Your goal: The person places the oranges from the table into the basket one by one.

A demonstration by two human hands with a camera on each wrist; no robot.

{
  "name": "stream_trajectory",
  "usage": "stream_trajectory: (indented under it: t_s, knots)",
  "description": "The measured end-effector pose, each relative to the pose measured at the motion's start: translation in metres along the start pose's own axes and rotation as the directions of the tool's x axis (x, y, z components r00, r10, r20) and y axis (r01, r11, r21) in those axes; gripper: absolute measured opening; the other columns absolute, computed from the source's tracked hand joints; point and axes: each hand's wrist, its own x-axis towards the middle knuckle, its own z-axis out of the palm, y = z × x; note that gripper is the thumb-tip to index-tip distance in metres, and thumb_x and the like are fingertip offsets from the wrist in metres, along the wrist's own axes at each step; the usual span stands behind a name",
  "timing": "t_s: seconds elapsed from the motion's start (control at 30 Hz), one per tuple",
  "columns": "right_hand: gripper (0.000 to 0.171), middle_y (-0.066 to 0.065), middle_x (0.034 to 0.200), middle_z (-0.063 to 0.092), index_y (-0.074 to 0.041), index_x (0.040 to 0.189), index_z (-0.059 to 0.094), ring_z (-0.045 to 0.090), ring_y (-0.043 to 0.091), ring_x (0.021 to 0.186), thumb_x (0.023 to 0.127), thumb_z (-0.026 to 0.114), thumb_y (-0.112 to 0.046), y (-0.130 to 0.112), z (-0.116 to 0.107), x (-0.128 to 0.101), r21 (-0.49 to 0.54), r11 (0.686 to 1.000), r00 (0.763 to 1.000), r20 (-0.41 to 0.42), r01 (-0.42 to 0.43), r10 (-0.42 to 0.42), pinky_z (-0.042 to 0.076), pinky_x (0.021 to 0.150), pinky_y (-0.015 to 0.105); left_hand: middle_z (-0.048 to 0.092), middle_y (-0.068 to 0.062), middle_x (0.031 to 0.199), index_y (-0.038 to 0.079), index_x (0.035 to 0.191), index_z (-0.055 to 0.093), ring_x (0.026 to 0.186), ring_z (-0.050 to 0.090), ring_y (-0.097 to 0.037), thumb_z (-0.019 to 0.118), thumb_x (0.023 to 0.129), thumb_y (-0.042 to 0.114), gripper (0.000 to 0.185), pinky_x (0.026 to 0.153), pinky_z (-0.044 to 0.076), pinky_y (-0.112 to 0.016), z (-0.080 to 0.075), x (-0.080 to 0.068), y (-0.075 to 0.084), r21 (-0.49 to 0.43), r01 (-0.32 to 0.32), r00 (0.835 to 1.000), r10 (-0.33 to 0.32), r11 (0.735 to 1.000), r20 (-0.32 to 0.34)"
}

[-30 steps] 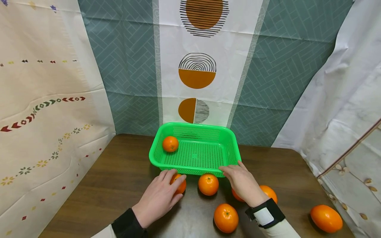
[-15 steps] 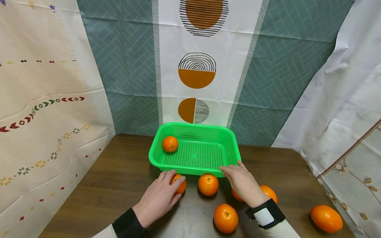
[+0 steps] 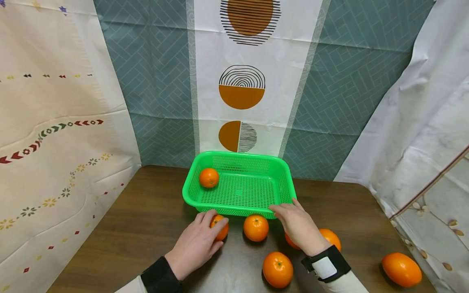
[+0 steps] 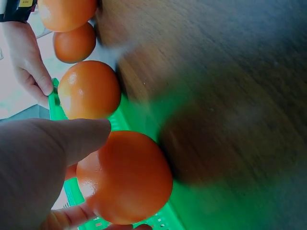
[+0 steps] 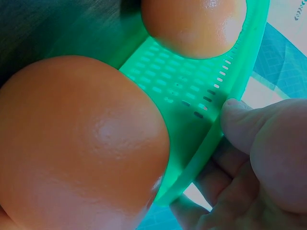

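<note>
My left hand (image 3: 194, 246) curls around an orange (image 3: 221, 229) on the table, just in front of the green basket (image 3: 234, 209). In the left wrist view, the thumb lies along one side of that orange and fingertips show at its far side. My right hand (image 3: 302, 228) pinches the basket's front right rim, thumb on top and fingers beneath, as the right wrist view shows. Inside the basket, at its left, sits one orange (image 3: 209, 178). Between my hands lies another orange (image 3: 255, 228).
A nearer orange (image 3: 277, 269) sits at the front middle. Partly behind my right wrist are two oranges, one left (image 3: 291, 241) and one right (image 3: 331, 238). An elongated orange fruit (image 3: 402, 269) lies far right on the brown wooden table (image 3: 146, 215). Patterned cloths (image 3: 161, 81) hang behind.
Hardly anything differs: both hands keep their places on the orange and the basket rim, and the head view shifts very slightly.
</note>
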Motion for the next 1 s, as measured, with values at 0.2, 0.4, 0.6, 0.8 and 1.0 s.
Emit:
stream_trajectory:
  t_s: [0.2,0.4,0.6,0.8,1.0]
  knots:
    - [0.028,0.006,0.113,0.08,-0.007,0.127,0.08,0.076,0.027,0.111,0.1,0.078,0.001,0.0005,0.0001,0.0,0.0,1.0,1.0,-0.003,0.001,-0.001,0.04,0.121,0.068,0.056,-0.019,0.137,0.018,0.139,0.067,0.113,0.061,-0.039,0.096,0.09,0.034,0.059,0.085,0.063,-0.043,0.0033,0.0016,0.0007,0.0,0.001,1.0,-0.001,1.0,-0.001]
    - [0.028,0.004,0.113,0.08,-0.007,0.127,0.08,0.075,0.027,0.11,0.1,0.079,0.0,0.0022,0.0019,0.0001,0.0,1.0,1.0,-0.012,0.009,-0.009,0.04,0.12,0.069,0.054,-0.019,0.136,0.019,0.14,0.067,0.11,0.062,-0.039,0.097,0.088,0.034,0.062,0.08,0.063,-0.042,0.0059,0.0015,0.0011,0.012,0.007,1.0,-0.007,1.0,0.008]
    - [0.028,0.006,0.114,0.08,-0.007,0.128,0.079,0.075,0.028,0.112,0.101,0.078,0.001,0.0014,0.0008,0.0004,0.007,1.0,1.0,0.004,-0.005,0.005,0.039,0.122,0.068,0.053,-0.02,0.137,0.019,0.141,0.067,0.107,0.062,-0.038,0.098,0.088,0.035,0.064,0.074,0.063,-0.039,0.0046,0.0012,0.0018,0.009,0.015,0.999,-0.016,1.0,0.04]
    - [0.028,0.005,0.114,0.08,-0.008,0.128,0.079,0.075,0.027,0.112,0.101,0.078,0.0,0.0007,0.001,0.0007,0.011,1.0,1.0,0.006,-0.006,0.006,0.039,0.122,0.068,0.054,-0.021,0.14,0.019,0.144,0.064,0.111,0.063,-0.039,0.098,0.088,0.034,0.067,0.076,0.065,-0.041,0.004,0.0003,0.0021,-0.01,0.027,0.997,-0.026,1.0,0.076]
    - [0.028,0.005,0.111,0.08,-0.007,0.127,0.08,0.075,0.027,0.11,0.1,0.078,0.0,0.0008,0.0013,0.0003,0.014,1.0,1.0,-0.005,-0.001,0.001,0.039,0.121,0.068,0.055,-0.021,0.14,0.019,0.144,0.064,0.11,0.063,-0.038,0.097,0.089,0.032,0.066,0.075,0.064,-0.042,0.0039,0.0003,0.0029,-0.011,0.019,0.997,-0.019,1.0,0.075]
